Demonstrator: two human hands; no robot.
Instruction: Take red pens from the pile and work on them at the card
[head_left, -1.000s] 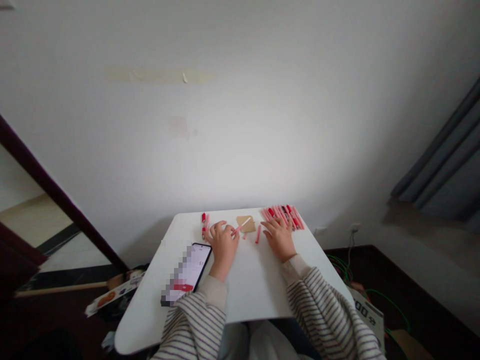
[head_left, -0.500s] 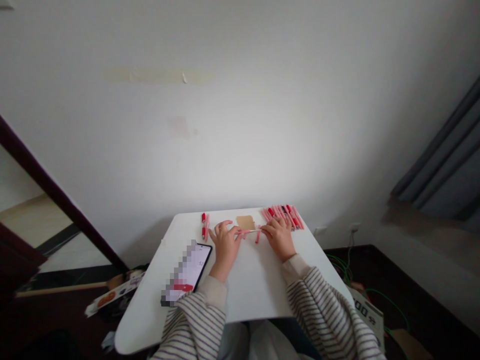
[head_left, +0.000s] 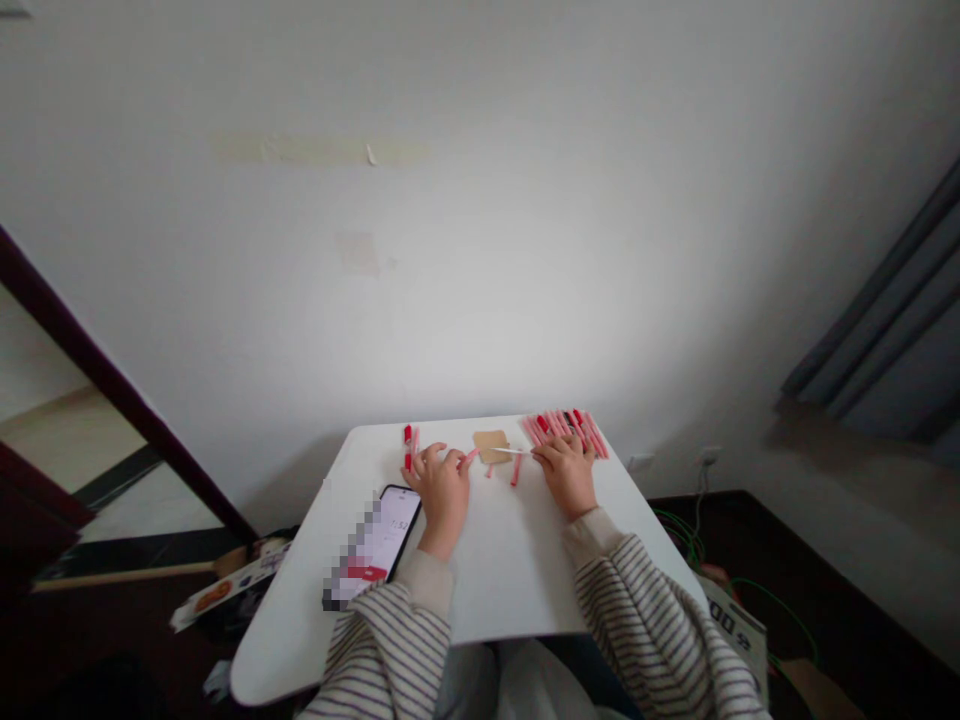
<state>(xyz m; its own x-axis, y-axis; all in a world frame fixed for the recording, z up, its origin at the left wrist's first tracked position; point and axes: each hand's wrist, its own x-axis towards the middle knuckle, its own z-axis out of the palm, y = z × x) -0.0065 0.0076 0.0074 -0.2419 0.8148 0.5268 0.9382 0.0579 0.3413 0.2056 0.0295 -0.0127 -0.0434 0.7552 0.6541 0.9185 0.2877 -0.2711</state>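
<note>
On the far part of a small white table, my left hand pinches a short pink pen piece between its fingertips. My right hand pinches one end of a thin white rod, which points left towards that pink piece. The two parts are a little apart, above a small brown card. A loose pink pen piece lies on the table between my hands. Just behind my right hand, a pile of pink and red pens lies at the table's far right.
Two red pens lie at the far left, beyond my left hand. A phone with a lit screen lies by my left wrist. A white wall stands close behind the table. Cables and boxes lie on the dark floor on both sides.
My left hand first held a pen alone, then both hands gripped it. Now the hands have drawn apart: the right has the white rod, the left the pink piece.
</note>
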